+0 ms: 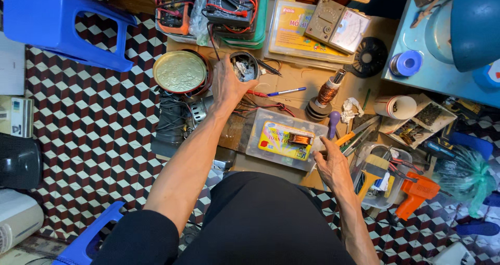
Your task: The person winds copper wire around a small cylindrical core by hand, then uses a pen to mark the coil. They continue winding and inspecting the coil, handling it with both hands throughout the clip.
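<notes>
a person seated at a low wooden bench [291,83] reaches the left hand [227,85] forward, its fingers curled round the rim of a small dark tin [245,66] packed with pale scraps of metal, apparently steadying it so the contents can be got at. just left of that grip lies a round lid [180,71] with a dull gold face, and beyond the grip two multimeters [208,7] sit bundled with red leads. the right hand [333,165] rests at the near edge of the bench, fingers loosely bent; whether it pinches anything cannot be told from this angle. touching it on its left is a clear plastic box [284,139] with a yellow card inside and a small copper coil [300,138] lying on its lid. just past the right hand lie screwdrivers [346,135], kept within easy reach, and further on a copper-wound spool [327,93] stands upright. to the right of it a clear tub [383,179] holds a brush and cable clips, with an orange glue gun [416,192] beside it and open trays [416,127] of small dark parts beyond.
</notes>
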Available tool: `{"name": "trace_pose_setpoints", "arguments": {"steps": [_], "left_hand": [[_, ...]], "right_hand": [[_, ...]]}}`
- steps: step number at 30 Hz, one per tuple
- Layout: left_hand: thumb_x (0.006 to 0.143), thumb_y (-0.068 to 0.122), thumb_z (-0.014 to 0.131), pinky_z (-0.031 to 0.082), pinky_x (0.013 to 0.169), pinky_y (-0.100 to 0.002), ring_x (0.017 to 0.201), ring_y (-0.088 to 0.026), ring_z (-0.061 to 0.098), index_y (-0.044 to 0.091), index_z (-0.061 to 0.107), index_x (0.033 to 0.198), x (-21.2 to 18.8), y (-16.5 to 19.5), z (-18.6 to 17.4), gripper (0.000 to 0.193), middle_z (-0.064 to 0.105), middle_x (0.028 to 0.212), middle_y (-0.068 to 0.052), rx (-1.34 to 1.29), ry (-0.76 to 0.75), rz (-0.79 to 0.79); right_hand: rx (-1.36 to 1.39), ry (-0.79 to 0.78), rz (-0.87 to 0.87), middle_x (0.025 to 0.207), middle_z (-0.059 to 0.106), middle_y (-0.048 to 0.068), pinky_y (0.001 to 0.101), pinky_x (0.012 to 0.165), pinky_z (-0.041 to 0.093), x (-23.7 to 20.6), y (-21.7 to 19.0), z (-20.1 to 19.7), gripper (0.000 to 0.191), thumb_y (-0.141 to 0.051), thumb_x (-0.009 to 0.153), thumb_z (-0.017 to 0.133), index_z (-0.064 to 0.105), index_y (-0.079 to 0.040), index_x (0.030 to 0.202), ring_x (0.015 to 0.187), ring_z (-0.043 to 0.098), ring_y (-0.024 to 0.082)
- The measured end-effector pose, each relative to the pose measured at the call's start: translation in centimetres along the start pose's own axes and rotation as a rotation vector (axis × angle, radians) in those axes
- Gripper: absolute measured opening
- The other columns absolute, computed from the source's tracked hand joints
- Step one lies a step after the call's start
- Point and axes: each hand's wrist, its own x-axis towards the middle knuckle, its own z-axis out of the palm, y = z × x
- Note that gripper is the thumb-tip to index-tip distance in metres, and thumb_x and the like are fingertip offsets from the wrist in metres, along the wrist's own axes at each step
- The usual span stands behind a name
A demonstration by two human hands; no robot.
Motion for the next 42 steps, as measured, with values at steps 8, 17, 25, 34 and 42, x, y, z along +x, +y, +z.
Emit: {"name": "trace_pose_setpoints", "arguments": {"steps": [8,17,25,34,42], "left_hand": [[0.064,0.042,0.097,0.043,0.105,-0.05,0.128,-0.045,0.049,-0.007,0.028,0.152,-1.2,1.0,-0.4,0.122,0.047,0.142,-0.031,0.004,0.013,-0.005],[0.076,0.036,0.092,0.037,0.112,-0.052,0.136,-0.047,0.042,-0.005,0.027,0.153,-3.0,2.4,-2.0,0.108,0.042,0.149,-0.033,-0.037,0.193,0.097],[0.098,0.018,0.069,0.05,0.105,-0.045,0.126,-0.036,0.061,0.003,0.06,0.134,-10.0,2.7,-1.8,0.04,0.06,0.139,-0.02,-0.256,-0.05,0.226],[0.081,0.009,0.075,0.054,0.088,-0.045,0.098,-0.036,0.067,-0.001,0.067,0.115,-15.1,-0.2,6.4,0.036,0.069,0.11,-0.019,-0.379,-0.281,0.326],[0.082,0.01,0.077,0.056,0.082,-0.043,0.094,-0.035,0.068,-0.002,0.069,0.113,-15.7,-0.3,7.2,0.034,0.07,0.105,-0.019,-0.405,-0.369,0.255]], "right_hand": [[-0.04,0.004,0.019,0.117,0.07,0.021,0.0411,0.092,0.054,0.5,-0.6,-0.9,0.058,-0.026,0.092,0.063,0.051,-0.005,0.145,0.103,0.071,0.031],[-0.032,-0.025,0.039,0.118,0.068,0.02,0.0412,0.092,0.054,0.6,0.0,-1.3,0.059,-0.028,0.093,0.062,0.051,-0.006,0.146,0.103,0.071,0.03],[-0.089,0.0,-0.02,0.12,0.067,0.022,0.0421,0.092,0.055,1.6,0.5,-1.3,0.057,-0.029,0.093,0.064,0.054,-0.005,0.144,0.103,0.07,0.032],[-0.049,0.026,-0.066,0.121,0.066,0.022,0.0425,0.093,0.053,1.6,0.4,-1.1,0.054,-0.023,0.094,0.061,0.054,-0.003,0.143,0.103,0.069,0.033],[-0.062,0.056,-0.048,0.113,0.068,0.022,0.0416,0.091,0.053,1.2,1.6,-0.8,0.051,-0.019,0.094,0.062,0.056,-0.004,0.142,0.1,0.069,0.033]]}}
